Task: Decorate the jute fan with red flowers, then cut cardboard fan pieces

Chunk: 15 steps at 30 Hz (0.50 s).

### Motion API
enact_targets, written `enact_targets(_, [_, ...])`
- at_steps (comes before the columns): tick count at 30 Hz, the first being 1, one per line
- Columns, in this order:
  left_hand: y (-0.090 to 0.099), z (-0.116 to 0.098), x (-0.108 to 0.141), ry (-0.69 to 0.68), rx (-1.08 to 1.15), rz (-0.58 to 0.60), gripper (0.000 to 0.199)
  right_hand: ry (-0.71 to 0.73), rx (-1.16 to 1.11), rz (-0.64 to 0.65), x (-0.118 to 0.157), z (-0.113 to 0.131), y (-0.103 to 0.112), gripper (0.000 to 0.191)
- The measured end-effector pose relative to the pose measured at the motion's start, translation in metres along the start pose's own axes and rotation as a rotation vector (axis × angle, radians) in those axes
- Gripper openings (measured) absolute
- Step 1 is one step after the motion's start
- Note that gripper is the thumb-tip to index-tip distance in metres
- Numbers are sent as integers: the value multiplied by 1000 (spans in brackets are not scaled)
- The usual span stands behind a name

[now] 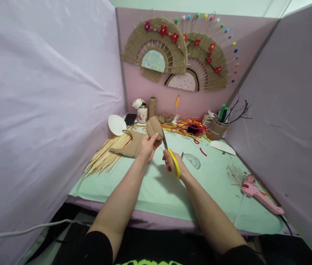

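Over the middle of the table, my left hand [149, 146] pinches a small rounded piece of cardboard [153, 127] by its lower edge. My right hand [173, 162] is closed round the yellow handles of a pair of scissors [174, 163]. The scissor blades point up and lie against the right edge of the cardboard piece; whether they bite into it I cannot tell. Behind my left wrist, a larger cardboard sheet [134, 147] with a curved cut-out rests partly on a fan of thin bamboo sticks [107, 154]. A clear protractor [193, 161] lies right of my right hand.
A pink glue gun [261, 193] lies at the right edge, its cord trailing off. A pot of pens and twigs [217, 129], coloured cords [191, 127], a white paper half-circle [222, 147], a white disc [116, 125] and a jar [142, 113] line the back. Fan decorations [156, 44] hang behind.
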<state>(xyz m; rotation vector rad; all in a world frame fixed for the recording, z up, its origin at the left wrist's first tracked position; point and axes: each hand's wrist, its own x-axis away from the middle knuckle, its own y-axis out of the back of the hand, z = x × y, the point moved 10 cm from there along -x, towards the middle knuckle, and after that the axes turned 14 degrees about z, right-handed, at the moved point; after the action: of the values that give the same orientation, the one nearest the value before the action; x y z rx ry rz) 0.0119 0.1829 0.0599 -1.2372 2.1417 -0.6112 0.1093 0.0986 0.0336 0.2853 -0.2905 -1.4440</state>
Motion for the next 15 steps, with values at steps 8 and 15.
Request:
enact_targets(8, [-4, -3, 1, -6, 5, 28, 37, -5, 19, -10, 3, 0, 1, 56])
enact_targets(15, [-4, -4, 2, 2, -8, 27, 37, -24, 24, -22, 6, 2, 2, 55])
